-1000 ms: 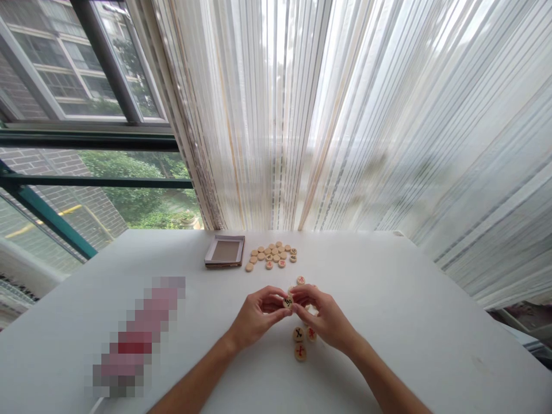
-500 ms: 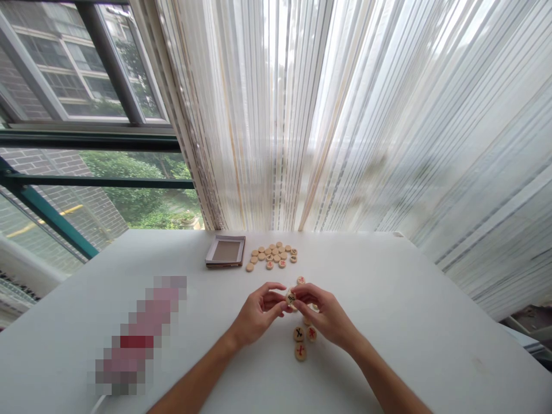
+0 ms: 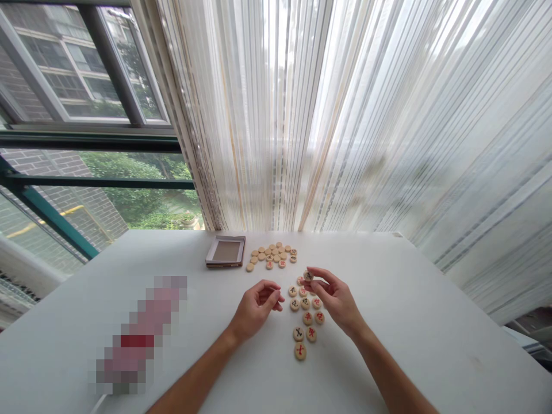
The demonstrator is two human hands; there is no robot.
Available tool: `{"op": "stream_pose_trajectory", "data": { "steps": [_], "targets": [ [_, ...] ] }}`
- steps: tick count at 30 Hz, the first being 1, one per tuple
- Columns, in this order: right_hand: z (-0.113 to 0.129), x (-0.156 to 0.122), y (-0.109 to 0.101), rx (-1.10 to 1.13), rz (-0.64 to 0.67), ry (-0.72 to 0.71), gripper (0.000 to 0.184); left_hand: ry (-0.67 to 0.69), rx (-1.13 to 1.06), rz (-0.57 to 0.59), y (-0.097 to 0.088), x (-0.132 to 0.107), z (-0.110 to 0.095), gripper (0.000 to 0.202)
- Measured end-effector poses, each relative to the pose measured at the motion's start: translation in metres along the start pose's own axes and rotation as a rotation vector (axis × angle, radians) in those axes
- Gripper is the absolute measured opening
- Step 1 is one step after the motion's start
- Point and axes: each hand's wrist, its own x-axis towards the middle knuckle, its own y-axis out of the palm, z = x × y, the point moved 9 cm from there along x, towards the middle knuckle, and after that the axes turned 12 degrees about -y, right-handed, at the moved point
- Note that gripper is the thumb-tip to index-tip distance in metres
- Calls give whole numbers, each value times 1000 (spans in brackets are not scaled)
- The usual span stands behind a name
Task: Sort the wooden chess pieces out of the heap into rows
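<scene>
My right hand (image 3: pixel 334 299) pinches a round wooden Chinese chess piece (image 3: pixel 307 276) between thumb and fingers, its black character facing me. It is held just above the far end of a group of face-up pieces. Black-marked pieces (image 3: pixel 294 305) and red-marked pieces (image 3: pixel 307 318) lie in short rows there, some partly hidden by my right hand. Closer to me, a red-marked piece (image 3: pixel 300 351) sits at the near end of the group. Left of these pieces, my left hand (image 3: pixel 256 310) hovers with loosely curled fingers, and no piece shows in it.
Farther back lies a cluster of wooden pieces (image 3: pixel 271 253), mostly blank side up. A shallow open box (image 3: pixel 209 257) stands left of it. A blurred pinkish object (image 3: pixel 146 322) is on the white table (image 3: pixel 207 368) at left. Curtains (image 3: pixel 302 144) hang behind the table.
Both hands were together around the piece. My right hand has carried it away and slightly right, while my left hand has let go and drawn back a little. More of the face-up pieces now show.
</scene>
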Motion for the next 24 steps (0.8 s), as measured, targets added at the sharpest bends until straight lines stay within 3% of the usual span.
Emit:
{"op": "stream_pose_trajectory", "data": {
  "steps": [9, 24],
  "targets": [
    [3, -10, 36, 17, 101, 20, 33, 32, 78, -3, 5, -3, -6, 25],
    [0, -16, 42, -90, 144, 52, 22, 84, 229, 26, 14, -9, -16, 22]
  ]
}}
